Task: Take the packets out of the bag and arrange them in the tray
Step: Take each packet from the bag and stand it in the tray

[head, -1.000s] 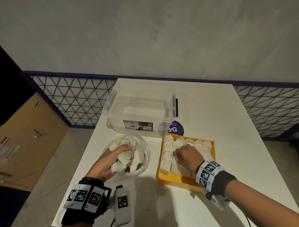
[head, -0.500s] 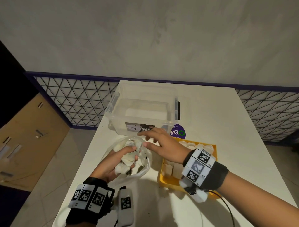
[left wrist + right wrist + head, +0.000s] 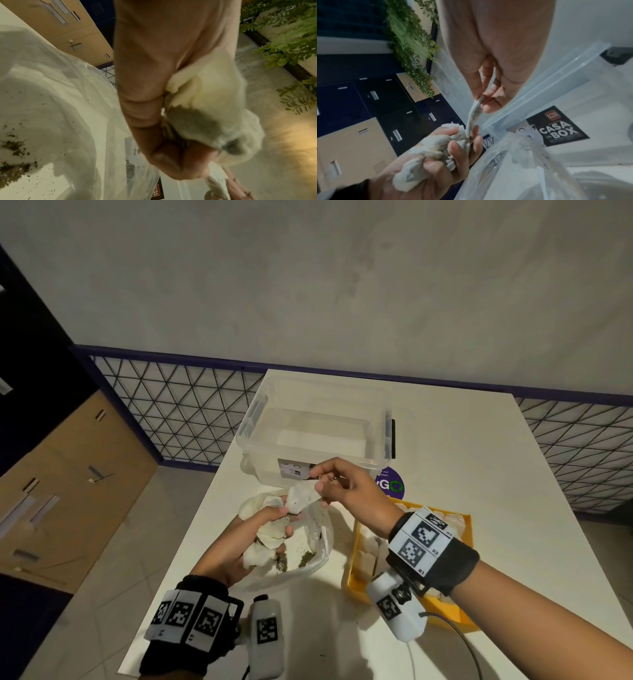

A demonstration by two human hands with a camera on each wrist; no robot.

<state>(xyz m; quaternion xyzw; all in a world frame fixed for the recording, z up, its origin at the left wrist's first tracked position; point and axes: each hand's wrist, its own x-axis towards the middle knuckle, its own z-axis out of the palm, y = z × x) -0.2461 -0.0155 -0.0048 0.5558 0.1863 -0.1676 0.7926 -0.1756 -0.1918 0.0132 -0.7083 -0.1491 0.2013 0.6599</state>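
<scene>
- My left hand clenches a bunch of crumpled white paper packets above the clear plastic bag, keeping stock ready.
- My right hand pinches one white packet free, bound for the yellow plastic tray at the worktop's near edge.

- We note a plain pale plastered wall filling the upper part of the head view, faintly mottled.
- Along its foot runs a dark purple rail over a black wire lattice of triangles, on both sides of the white surface.
- Floor: pale tiles with thin joints.
- At left, lockers with tan doors below dark blue ones; the right wrist view shows metal handle plates and vent slots.
- Green trailing foliage hangs near the lockers.
- Lighting is dim; a warm yellow patch glows in the left wrist view.
</scene>
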